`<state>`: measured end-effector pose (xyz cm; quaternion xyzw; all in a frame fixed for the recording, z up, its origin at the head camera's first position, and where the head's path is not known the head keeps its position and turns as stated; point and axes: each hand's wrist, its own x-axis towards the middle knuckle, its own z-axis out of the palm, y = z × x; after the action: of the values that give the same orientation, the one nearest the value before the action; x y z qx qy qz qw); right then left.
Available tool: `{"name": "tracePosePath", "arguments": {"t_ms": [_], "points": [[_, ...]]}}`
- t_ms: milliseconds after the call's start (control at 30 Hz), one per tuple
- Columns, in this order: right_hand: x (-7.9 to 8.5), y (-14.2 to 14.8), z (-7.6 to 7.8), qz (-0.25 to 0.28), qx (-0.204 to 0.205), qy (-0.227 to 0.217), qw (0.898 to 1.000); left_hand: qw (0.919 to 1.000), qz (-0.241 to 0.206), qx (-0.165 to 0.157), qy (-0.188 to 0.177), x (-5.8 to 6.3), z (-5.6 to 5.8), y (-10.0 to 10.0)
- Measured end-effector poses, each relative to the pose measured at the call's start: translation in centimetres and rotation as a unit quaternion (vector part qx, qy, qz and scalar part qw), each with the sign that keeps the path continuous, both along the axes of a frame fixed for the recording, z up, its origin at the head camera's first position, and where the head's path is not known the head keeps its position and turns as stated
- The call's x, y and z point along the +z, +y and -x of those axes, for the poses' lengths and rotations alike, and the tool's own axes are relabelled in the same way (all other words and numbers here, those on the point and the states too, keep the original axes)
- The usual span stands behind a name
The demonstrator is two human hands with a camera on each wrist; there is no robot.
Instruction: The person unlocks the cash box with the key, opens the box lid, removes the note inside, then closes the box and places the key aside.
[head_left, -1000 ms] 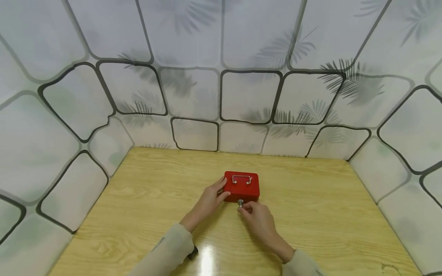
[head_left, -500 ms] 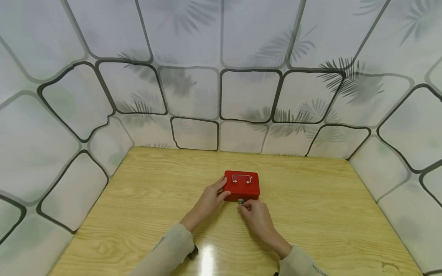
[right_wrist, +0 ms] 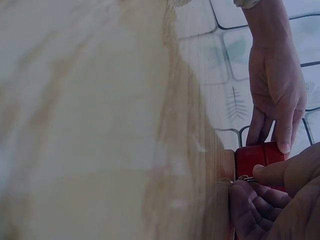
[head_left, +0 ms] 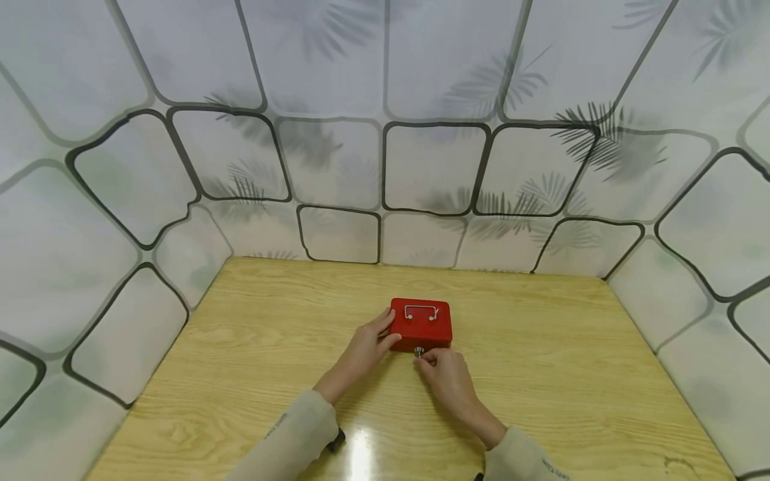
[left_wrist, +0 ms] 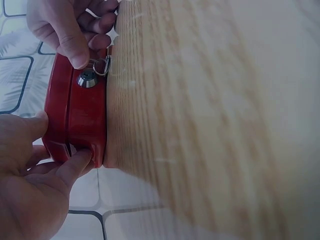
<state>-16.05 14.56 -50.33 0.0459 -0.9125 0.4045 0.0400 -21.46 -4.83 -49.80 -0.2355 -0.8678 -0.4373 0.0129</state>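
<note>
A small red cash box (head_left: pixel 421 329) with a wire handle (head_left: pixel 420 308) on its lid sits closed on the table. My left hand (head_left: pixel 363 344) grips its left end, thumb toward the front and fingers along the side. At the front face, my right hand (head_left: pixel 452 381) pinches a small metal key (right_wrist: pixel 249 179) between thumb and curled fingers. The round silver lock (left_wrist: pixel 87 78) is right beside that thumb in the left wrist view, and a thin key ring (left_wrist: pixel 101 66) hangs next to it. Fingers partly hide the key.
The box rests on a light wood-grain table (head_left: pixel 289 307). A patterned cloth wall (head_left: pixel 337 160) with stone outlines and leaf prints encloses the back and both sides.
The right hand and forearm have shifted slightly left, and the key sits a little closer to the box front. The left hand and the box stay put.
</note>
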Motion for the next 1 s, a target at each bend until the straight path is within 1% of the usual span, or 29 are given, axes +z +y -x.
{"name": "tracePosePath", "arguments": {"t_ms": [400,467,533,600,667,767,833,1000], "points": [[-0.02,0.0,-0.07,0.034,0.006,-0.002,0.999,1.0,-0.003,0.001,-0.003,-0.09,0.11,0.02],[0.02,0.02,-0.07,0.046,0.009,-0.014,0.999,0.9999,-0.005,0.001,-0.011,-0.02,0.1,0.01],[0.05,0.09,-0.06,0.067,0.012,-0.035,0.997,0.9999,-0.007,0.001,-0.016,0.03,0.12,0.0],[0.07,0.18,-0.03,0.092,0.011,-0.063,0.994,0.9997,-0.011,0.002,-0.023,0.07,0.13,0.0],[0.08,0.29,0.01,0.118,0.007,-0.093,0.989,0.9998,-0.01,0.002,-0.018,0.03,0.15,0.0],[0.08,0.45,0.07,0.151,0.004,-0.124,0.981,0.9998,-0.007,0.002,-0.016,0.0,0.17,0.01],[0.1,0.53,0.09,0.171,0.005,-0.139,0.975,0.9999,-0.006,0.001,-0.013,-0.02,0.19,0.02],[0.11,0.72,0.17,0.213,0.013,-0.161,0.964,0.9998,-0.011,0.002,-0.019,0.04,0.16,0.04]]}}
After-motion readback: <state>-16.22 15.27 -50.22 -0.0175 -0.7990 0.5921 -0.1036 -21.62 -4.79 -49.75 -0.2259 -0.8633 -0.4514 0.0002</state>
